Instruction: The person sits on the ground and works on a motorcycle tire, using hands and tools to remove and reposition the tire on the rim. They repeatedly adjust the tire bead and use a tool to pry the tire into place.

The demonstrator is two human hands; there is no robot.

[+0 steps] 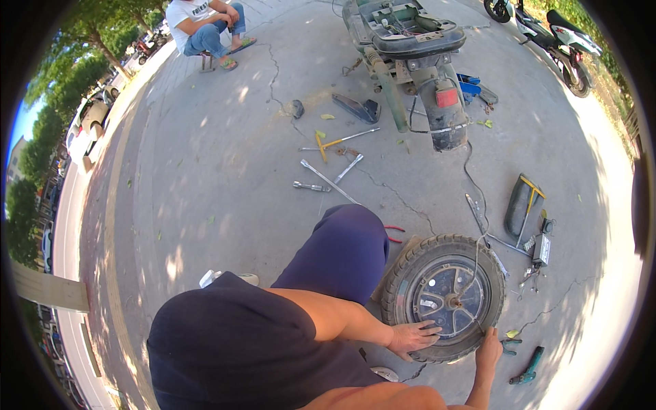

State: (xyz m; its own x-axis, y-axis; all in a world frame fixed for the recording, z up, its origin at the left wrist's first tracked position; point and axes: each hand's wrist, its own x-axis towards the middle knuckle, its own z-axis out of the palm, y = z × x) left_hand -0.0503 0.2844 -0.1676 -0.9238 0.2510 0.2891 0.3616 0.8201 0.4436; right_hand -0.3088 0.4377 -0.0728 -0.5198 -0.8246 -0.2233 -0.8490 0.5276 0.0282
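Pressing one wheel [443, 295], left hand [413, 337] fingers spread flat, right hand [489, 350] fingers closed on its rim.

Left hand [412, 336] flat, fingers spread (palm down); right hand [489, 347] curled, grip closed, forearm raised.

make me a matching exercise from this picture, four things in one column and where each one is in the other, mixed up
Things:
1. left hand
2. right hand
3. cross wrench
4. teal hand tool

Places:
A. flat on the pavement between the wheel and the stripped scooter
B. spread on the near rim and tyre of the wheel
C. on the ground right of the wheel, beyond the right hand
D. at the wheel's lower right edge

The wheel lies flat on the ground; the scooter stands further off.

Pairs: 1-B, 2-D, 3-A, 4-C
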